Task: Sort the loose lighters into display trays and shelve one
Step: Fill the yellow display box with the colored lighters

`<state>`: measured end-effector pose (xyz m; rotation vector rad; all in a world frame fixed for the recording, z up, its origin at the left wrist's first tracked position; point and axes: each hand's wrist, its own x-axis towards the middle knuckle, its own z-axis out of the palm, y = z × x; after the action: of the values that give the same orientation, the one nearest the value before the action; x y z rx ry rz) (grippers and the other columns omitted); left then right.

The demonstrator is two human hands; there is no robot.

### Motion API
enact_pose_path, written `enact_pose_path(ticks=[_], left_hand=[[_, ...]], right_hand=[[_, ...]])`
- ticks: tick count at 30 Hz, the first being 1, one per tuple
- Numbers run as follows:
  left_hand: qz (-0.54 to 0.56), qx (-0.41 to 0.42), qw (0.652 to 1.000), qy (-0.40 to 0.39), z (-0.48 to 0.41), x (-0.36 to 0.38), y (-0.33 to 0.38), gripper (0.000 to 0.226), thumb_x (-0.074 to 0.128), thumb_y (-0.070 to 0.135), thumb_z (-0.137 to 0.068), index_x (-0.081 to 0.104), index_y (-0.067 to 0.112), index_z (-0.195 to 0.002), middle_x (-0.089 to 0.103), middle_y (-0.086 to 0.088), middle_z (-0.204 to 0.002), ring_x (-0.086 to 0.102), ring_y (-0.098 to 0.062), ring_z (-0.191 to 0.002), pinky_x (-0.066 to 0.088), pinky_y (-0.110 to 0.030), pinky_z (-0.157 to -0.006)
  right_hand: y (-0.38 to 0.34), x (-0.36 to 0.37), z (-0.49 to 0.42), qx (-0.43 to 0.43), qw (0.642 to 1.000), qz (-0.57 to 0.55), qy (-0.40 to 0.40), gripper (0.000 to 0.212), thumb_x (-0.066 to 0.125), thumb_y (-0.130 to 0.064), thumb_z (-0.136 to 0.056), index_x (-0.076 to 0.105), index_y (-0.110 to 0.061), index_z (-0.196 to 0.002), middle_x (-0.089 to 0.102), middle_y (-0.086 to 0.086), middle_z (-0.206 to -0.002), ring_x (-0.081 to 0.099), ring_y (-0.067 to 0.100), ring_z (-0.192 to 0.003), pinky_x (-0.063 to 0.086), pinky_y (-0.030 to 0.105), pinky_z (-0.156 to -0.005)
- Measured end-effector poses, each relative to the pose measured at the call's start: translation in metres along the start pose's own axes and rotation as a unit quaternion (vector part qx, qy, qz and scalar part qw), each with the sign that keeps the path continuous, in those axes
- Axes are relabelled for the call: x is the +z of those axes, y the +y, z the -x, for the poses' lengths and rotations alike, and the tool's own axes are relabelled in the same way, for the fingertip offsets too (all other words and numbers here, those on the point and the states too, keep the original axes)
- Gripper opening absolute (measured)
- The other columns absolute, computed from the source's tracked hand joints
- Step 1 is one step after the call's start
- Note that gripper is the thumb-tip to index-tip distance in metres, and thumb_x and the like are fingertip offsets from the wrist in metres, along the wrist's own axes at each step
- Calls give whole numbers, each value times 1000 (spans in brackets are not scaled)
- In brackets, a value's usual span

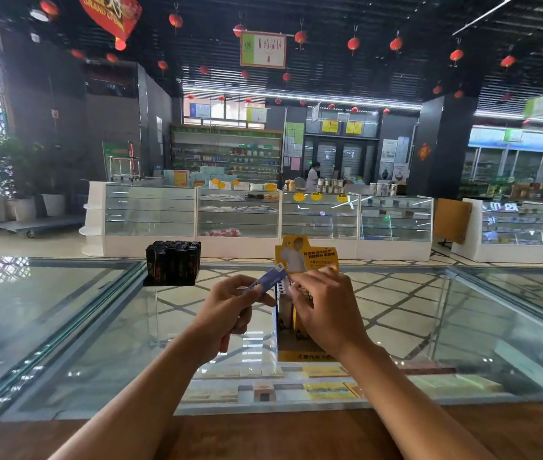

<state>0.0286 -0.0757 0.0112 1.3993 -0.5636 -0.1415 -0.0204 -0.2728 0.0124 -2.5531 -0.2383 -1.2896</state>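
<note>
Pinching a blue lighter (268, 279), the left hand (230, 310) hovers beside the yellow tray (306, 356) at centre; the right hand (326, 307) curls over its lighters (285, 308), grip unclear.

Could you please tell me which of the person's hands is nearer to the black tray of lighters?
Left. The left hand, holding a blue lighter, is just right of the black tray; the right hand is farther right, at the yellow box.
</note>
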Motion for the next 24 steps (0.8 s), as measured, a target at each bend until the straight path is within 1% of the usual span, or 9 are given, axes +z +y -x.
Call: enact_pose_path(ticks=[4, 9, 12, 14, 17, 19, 21, 22, 24], left_hand=[[-11, -1, 1000, -14, 1, 0, 0, 24, 65, 19, -98, 64, 1, -113, 76, -19, -96, 39, -14, -51, 33, -23, -44], [-7, -10, 999, -42, 4, 1, 2, 31, 72, 33, -88, 70, 7, -106, 70, -18, -82, 39, -14, -51, 31, -24, -45], [-19, -14, 999, -48, 4, 2, 5, 31, 74, 35, -87, 72, 10, -105, 61, -14, -70, 38, -15, -51, 29, -25, -46], [-27, -13, 998, -50, 4, 4, 5, 33, 74, 37, -86, 73, 11, -106, 51, -10, -61, 36, -16, -50, 29, -25, -45], [-11, -2, 999, -43, 6, 6, 6, 36, 67, 39, -92, 69, 7, -108, 41, -3, -58, 35, -15, -47, 34, -25, -41], [4, -7, 1000, -27, 5, 5, 6, 36, 56, 40, -101, 62, 5, -107, 34, 0, -59, 31, -14, -46, 32, -25, -41], [20, -13, 1000, -7, 2, 3, 5, 28, 47, 34, -107, 55, 8, -103, 29, 1, -63, 27, -13, -46, 26, -23, -44], [33, -16, 999, -4, 1, 2, 4, 22, 44, 29, -106, 53, 10, -101, 29, 0, -64, 26, -13, -46, 24, -22, -45], [78, -31, 996, -9, 0, 1, 4, 14, 41, 21, -97, 52, 13, -97, 34, 0, -66, 27, -13, -49, 23, -20, -47]], right_hand=[[4, -9, -3, 14, 998, -64, 23, 36, 63, -39, -96, 65, -27, -130, 69, -7, -98, 58, 14, -95, 42, 34, -89], [10, -19, -5, 25, 987, -159, -14, 42, 67, -38, -92, 64, -30, -134, 64, 0, -102, 61, 18, -98, 53, 39, -87], [14, -26, -5, 48, 972, -222, -54, 39, 70, -34, -93, 65, -34, -132, 64, -2, -112, 62, 11, -107, 54, 32, -92], [14, -32, -7, 58, 961, -262, -71, 33, 70, -34, -93, 67, -37, -125, 67, -6, -116, 62, 4, -108, 52, 26, -93], [16, -41, -11, 64, 944, -318, -55, 25, 70, -29, -92, 70, -31, -116, 72, -10, -112, 67, 1, -102, 52, 19, -87], [20, -47, -12, 93, 914, -394, -24, 22, 68, -13, -94, 71, -23, -114, 76, -3, -106, 71, 10, -100, 54, 20, -84], [24, -55, -11, 138, 876, -463, 9, 26, 63, 0, -96, 72, -17, -112, 76, 5, -103, 73, 21, -95, 57, 24, -76], [26, -57, -11, 151, 867, -474, 23, 27, 61, 2, -96, 73, -16, -111, 76, 5, -103, 73, 23, -93, 58, 26, -73], [31, -60, -10, 156, 872, -462, 36, 28, 60, 1, -97, 74, -18, -111, 75, 4, -101, 72, 21, -90, 59, 28, -71]])
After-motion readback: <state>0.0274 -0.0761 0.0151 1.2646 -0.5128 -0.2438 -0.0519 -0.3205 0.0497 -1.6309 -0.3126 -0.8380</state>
